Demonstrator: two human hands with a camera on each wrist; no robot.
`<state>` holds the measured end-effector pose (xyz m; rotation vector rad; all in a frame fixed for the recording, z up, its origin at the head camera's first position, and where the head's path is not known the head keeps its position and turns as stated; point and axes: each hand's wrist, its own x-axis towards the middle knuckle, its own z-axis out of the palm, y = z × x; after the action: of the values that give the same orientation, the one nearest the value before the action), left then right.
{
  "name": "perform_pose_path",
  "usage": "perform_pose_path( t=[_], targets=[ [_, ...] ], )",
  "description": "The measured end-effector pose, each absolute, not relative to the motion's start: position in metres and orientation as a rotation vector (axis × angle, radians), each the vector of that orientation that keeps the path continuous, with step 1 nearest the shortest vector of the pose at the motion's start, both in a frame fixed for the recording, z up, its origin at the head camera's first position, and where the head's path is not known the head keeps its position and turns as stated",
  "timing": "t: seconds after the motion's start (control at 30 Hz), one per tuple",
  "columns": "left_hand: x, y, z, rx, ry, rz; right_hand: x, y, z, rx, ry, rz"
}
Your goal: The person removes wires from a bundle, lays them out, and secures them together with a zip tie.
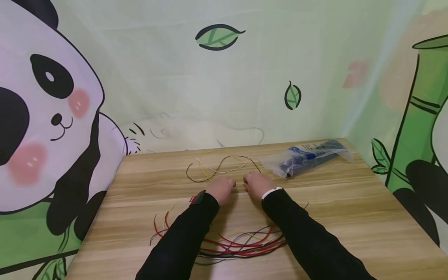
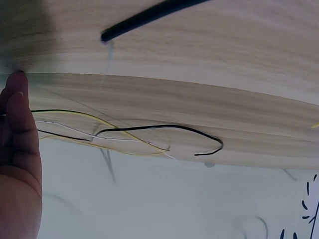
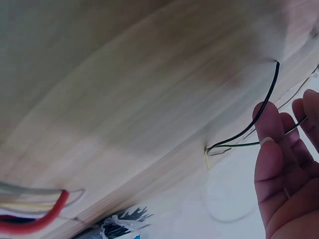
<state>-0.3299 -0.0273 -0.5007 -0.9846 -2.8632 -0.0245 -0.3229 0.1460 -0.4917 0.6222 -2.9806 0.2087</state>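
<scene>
Bagged pkg [image 1: 309, 155] nr R hand [image 1: 259, 185], sleeves [image 1: 185, 237] part-hiding red wires [image 1: 247, 245]

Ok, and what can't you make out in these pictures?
Head view: parts of the yellow wire, hidden by the left hand and right hand.
Head view: part of the wire bundle, covered by the black sleeves.
Head view: print on the plastic bag, too small and blurred to read.
Left wrist view: part of the left hand, cut off by the left edge.
</scene>
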Motion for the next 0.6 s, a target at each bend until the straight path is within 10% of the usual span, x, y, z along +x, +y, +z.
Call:
perform_pose_path(
  t=[0.6],
  targets=[
    [-0.321,-0.084,-0.491,-0.892,-2.971,-0.393,-0.308,0.172,-0.465,0.648,-2.823,0.331]
  ],
)
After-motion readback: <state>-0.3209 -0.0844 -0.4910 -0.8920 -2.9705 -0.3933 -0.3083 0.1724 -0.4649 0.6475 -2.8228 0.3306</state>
